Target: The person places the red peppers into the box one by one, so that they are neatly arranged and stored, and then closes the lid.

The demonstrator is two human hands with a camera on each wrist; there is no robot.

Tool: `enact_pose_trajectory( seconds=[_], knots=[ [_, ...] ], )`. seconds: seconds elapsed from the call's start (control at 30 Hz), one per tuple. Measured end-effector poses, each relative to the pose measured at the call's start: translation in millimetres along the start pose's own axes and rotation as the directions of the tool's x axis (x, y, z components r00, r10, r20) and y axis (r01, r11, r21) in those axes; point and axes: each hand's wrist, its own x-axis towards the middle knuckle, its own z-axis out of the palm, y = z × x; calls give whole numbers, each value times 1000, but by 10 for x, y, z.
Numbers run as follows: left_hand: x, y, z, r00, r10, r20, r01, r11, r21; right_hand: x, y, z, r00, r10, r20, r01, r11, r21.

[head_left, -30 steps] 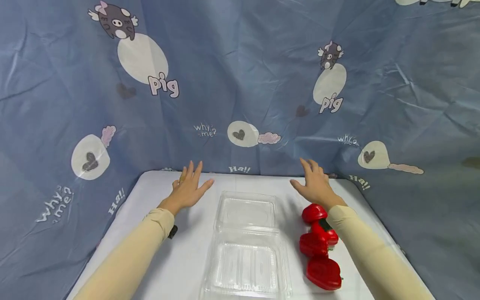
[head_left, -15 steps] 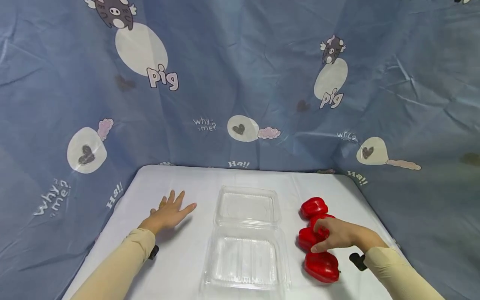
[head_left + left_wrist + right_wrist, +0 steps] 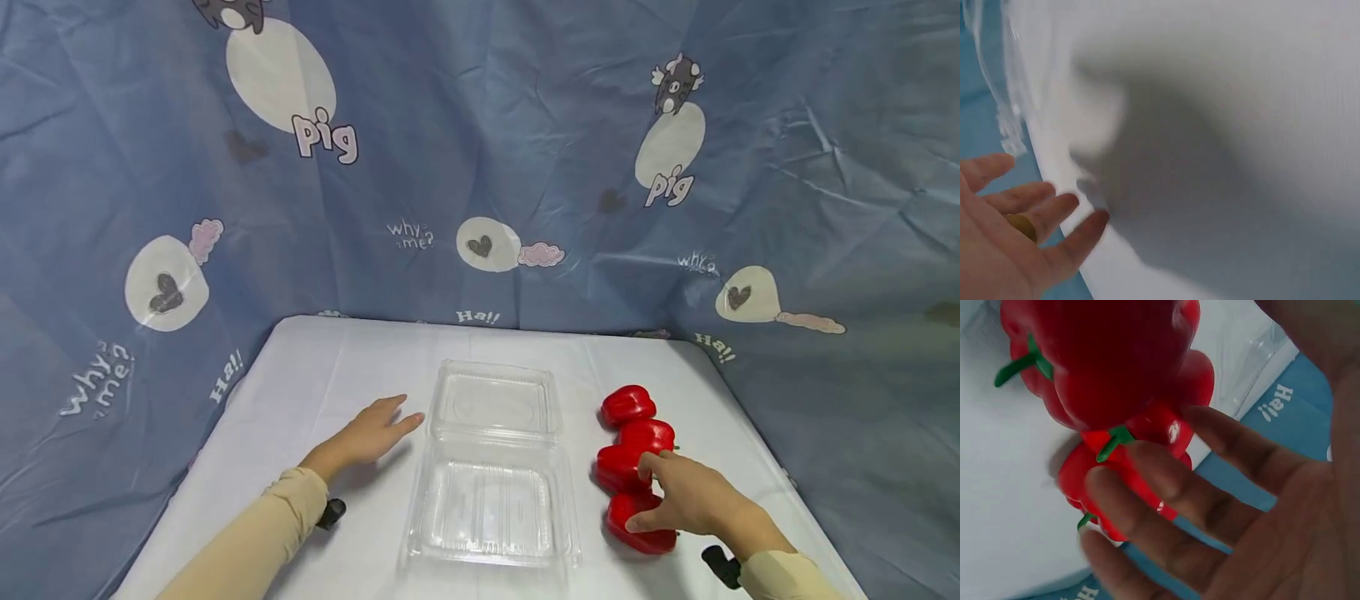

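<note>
Several red bell peppers (image 3: 627, 405) with green stems lie in a row on the right of the table. My right hand (image 3: 693, 500) hovers over the nearest bell pepper (image 3: 641, 537), thumb and fingers spread apart around its far right side. In the right wrist view, that bell pepper (image 3: 1104, 350) sits in front of the fingers (image 3: 1147, 512), which are not closed round it. A clear plastic clamshell box (image 3: 491, 508) lies unfolded in the middle. My left hand (image 3: 365, 437) is just left of its lid half (image 3: 495, 400), fingers extended and holding nothing; a ring shows in the left wrist view.
A white cloth covers the table (image 3: 322, 358). Blue printed fabric (image 3: 420, 167) hangs along the back and both sides. A black wrist device (image 3: 330, 513) sits under the left wrist, another black device (image 3: 722, 567) under the right.
From above the far part of the table, my right hand has come down and nearer, to the closest bell pepper. My left hand dropped lower, then shifted right toward the clamshell box.
</note>
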Motion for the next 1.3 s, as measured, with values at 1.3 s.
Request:
enact_pose_trajectory(
  seconds=[1.3],
  knots=[
    [-312, -65, 394, 974, 93, 207, 42, 822, -567, 704, -1602, 316, 832, -511, -217, 501, 860, -103]
  ],
)
